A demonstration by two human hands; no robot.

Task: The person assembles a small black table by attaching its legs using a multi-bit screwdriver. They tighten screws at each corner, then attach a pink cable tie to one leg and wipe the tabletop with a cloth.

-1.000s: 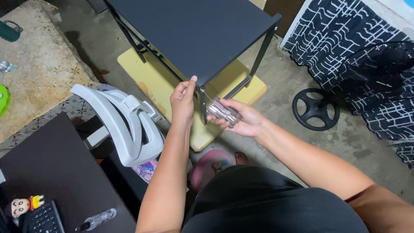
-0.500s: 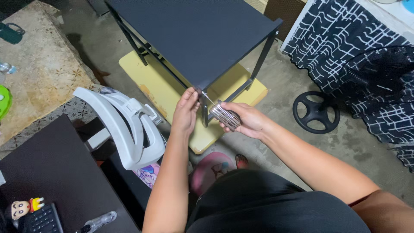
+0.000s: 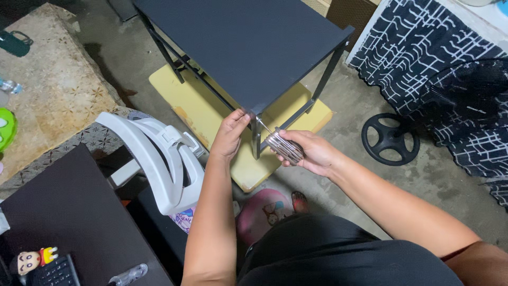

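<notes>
My left hand (image 3: pixel 228 135) rests with its fingers curled against the near corner of a small dark table (image 3: pixel 248 47), while my right hand (image 3: pixel 312 153) has its fingers wrapped tight around a clear-handled screwdriver (image 3: pixel 284 146), its tip at the table's metal corner leg (image 3: pixel 256 139). Under the table lies a yellow board (image 3: pixel 211 114) on the bare concrete floor (image 3: pixel 349 100); a white chair back (image 3: pixel 153 153) stands left of it, a black wheel-shaped base (image 3: pixel 390 139) right, and a dark worktop (image 3: pixel 63 212) nearer left.
</notes>
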